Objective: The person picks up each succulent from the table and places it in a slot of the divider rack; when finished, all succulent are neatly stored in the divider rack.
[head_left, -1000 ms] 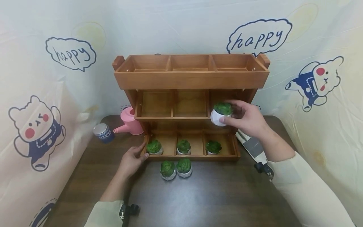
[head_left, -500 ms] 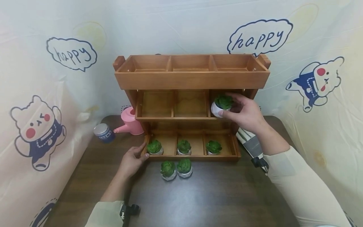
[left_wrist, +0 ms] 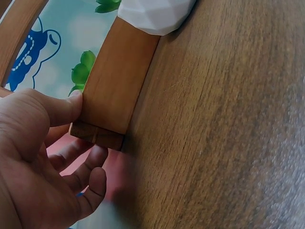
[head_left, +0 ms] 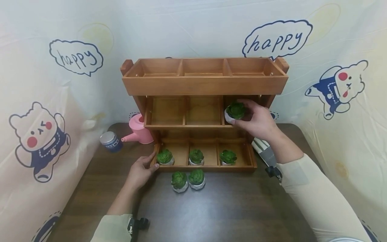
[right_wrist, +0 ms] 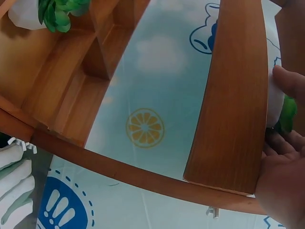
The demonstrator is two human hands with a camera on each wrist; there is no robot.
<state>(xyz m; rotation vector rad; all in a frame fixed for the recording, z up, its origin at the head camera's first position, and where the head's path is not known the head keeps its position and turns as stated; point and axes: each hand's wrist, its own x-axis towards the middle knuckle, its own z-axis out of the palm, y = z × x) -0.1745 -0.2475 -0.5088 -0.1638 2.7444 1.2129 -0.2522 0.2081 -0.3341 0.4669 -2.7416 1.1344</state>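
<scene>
My right hand (head_left: 259, 120) holds a small potted succulent (head_left: 235, 111) with a white faceted pot, thumb in front and fingers behind. It is inside the right compartment of the middle tier of a wooden plant stand (head_left: 205, 86). In the right wrist view, a wooden board partly hides this succulent (right_wrist: 288, 114). My left hand (head_left: 140, 173) grips the lower left corner of the stand; in the left wrist view its thumb presses the corner board (left_wrist: 116, 86) and the fingers curl around the end. Three more succulents, one of them (head_left: 196, 157) central, sit in the bottom tier's compartments.
Two potted succulents (head_left: 179, 182) stand side by side on the dark table (head_left: 226, 208) before the stand. A pink watering can (head_left: 140, 130) and a blue jar (head_left: 111, 141) are at left. A striped white-and-grey item (head_left: 267, 153) lies right of the stand.
My right hand has lifted the succulent slightly and moved it back into the middle tier's right compartment, where it now sits lower and deeper. The left hand has stayed at the corner.
</scene>
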